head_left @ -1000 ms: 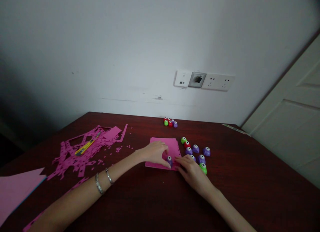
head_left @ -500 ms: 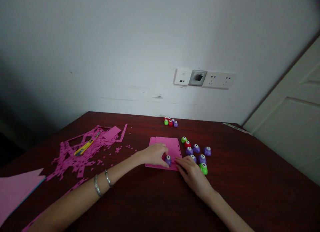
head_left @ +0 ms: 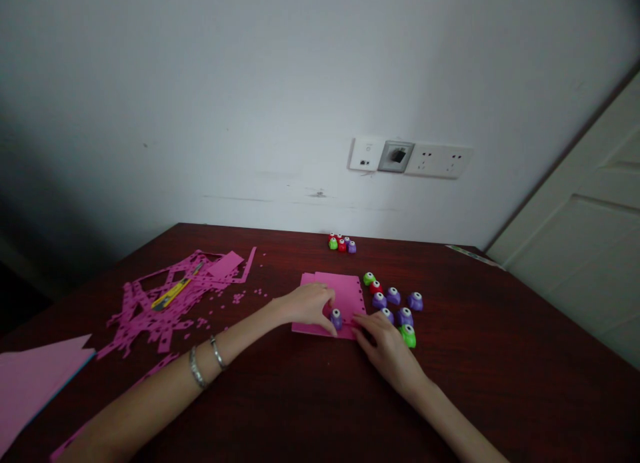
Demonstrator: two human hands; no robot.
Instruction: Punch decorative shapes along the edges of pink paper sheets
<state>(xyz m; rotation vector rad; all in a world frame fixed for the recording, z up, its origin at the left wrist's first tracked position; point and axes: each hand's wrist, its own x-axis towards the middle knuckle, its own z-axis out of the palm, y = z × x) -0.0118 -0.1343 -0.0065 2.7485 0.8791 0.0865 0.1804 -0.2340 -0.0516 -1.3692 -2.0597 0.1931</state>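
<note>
Around a small purple craft punch (head_left: 337,320) with a white, eye-like top, my left hand (head_left: 307,303) has its thumb and fingers curled. The punch stands at the lower part of the pink paper (head_left: 345,290), whose sheets are layered and slightly offset. A row of small holes runs down the paper's right edge. My right hand (head_left: 385,340) holds the lower right edge of this paper, its fingertips on top. Just beyond that hand are several more punches, among them a green punch (head_left: 408,336) and a red punch (head_left: 376,288).
At left lies a heap of cut pink scraps (head_left: 135,316) with a yellow utility knife (head_left: 173,294) on it. Pink sheets (head_left: 40,376) rest at the near left. A second punch cluster (head_left: 342,244) stands by the wall, below the sockets (head_left: 437,160).
The upper pink sheet has shifted slightly to the right, and my right hand with it. My left hand stays around the purple punch.
</note>
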